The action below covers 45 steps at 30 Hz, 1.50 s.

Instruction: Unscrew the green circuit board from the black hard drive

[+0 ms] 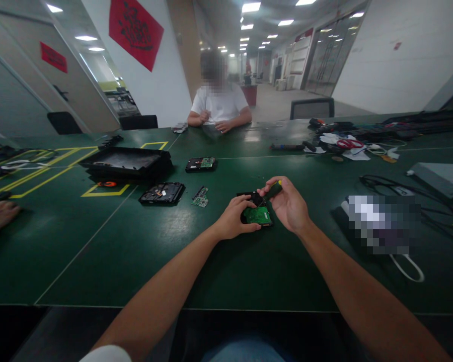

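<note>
A hard drive (259,216) lies on the green table with its green circuit board facing up. My left hand (236,217) is closed around the drive's left side, fingers over its top and thumb along the near edge. In my right hand (290,205) is a screwdriver (274,191) with a dark handle and yellow end, tilted over the drive. Its tip points down at the board's far part, but the exact contact is too small to tell. Left of the drive are a loose circuit board (200,197), an opened drive casing (162,193) and another hard drive (200,164).
Black trays (126,163) are stacked at the left, with an orange item (106,184) before them. To the right are a pixelated object (379,223), a grey metal box (440,178) and cables (388,183). A person (219,105) sits opposite; another person's hand (2,214) rests far left.
</note>
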### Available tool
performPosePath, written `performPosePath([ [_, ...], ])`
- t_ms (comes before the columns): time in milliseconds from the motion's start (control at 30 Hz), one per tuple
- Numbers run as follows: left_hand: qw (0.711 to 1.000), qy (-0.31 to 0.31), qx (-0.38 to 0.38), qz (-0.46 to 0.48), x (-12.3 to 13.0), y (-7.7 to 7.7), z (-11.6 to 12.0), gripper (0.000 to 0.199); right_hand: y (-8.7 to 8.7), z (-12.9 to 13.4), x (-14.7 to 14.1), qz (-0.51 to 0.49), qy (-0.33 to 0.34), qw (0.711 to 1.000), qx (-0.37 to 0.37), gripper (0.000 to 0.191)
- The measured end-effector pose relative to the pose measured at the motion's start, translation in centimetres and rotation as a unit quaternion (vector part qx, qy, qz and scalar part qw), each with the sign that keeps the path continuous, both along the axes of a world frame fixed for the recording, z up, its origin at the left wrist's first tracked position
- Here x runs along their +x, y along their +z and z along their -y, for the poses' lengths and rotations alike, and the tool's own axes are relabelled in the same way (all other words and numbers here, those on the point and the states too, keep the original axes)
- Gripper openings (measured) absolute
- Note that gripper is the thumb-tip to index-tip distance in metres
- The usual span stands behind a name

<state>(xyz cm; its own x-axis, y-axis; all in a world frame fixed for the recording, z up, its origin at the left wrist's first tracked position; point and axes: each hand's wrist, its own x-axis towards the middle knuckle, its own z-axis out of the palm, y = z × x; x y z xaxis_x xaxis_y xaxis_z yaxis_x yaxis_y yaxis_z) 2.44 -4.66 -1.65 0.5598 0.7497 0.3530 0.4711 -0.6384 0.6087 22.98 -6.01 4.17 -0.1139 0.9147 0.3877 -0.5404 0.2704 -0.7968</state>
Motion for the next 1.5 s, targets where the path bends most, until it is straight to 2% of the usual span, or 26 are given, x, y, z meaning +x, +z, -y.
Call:
performPosePath([
  [267,1.0,-0.003,0.005,0.008,0.07,0.08,0.01,0.066,-0.25,-0.05,0.08,0.028,-0.006,1.0,0.006,0.024],
  [567,1.0,0.001,-0.009,0.001,0.09,0.42,0.17,0.066,0.11,0.09,-0.04,0.106,-0.029,0.993,0.031,0.022],
  [733,1.0,0.001,-0.01,-0.004,0.03,0.52,0.23,0.065,-0.09,0.13,0.29,0.132,-0.039,0.989,0.046,0.025],
  [800,1.0,-0.001,-0.009,-0.003,0.02,0.62,0.3,0.065,-0.23,0.12,0.39,0.143,-0.047,0.987,0.053,0.033],
  [933,1.0,0.004,-0.014,-0.007,0.04,0.75,0.36,0.066,-0.26,0.14,0.43,0.138,-0.031,0.989,0.05,0.042],
  [1133,1.0,0.001,-0.004,-0.002,0.09,0.36,0.15,0.066,-0.11,0.13,0.35,0.149,-0.054,0.987,0.03,0.03],
  [1267,1.0,0.001,-0.004,0.005,0.07,0.04,0.04,0.066,-0.06,0.21,-0.12,0.091,-0.022,0.995,0.021,0.023],
  [1367,1.0,0.001,-0.005,0.0,0.08,0.06,0.05,0.065,0.01,0.26,-0.41,0.058,0.004,0.998,0.009,0.026],
  [1500,1.0,0.003,-0.01,-0.005,0.11,0.27,0.12,0.065,0.08,0.23,-0.41,0.059,-0.019,0.998,-0.007,0.037],
])
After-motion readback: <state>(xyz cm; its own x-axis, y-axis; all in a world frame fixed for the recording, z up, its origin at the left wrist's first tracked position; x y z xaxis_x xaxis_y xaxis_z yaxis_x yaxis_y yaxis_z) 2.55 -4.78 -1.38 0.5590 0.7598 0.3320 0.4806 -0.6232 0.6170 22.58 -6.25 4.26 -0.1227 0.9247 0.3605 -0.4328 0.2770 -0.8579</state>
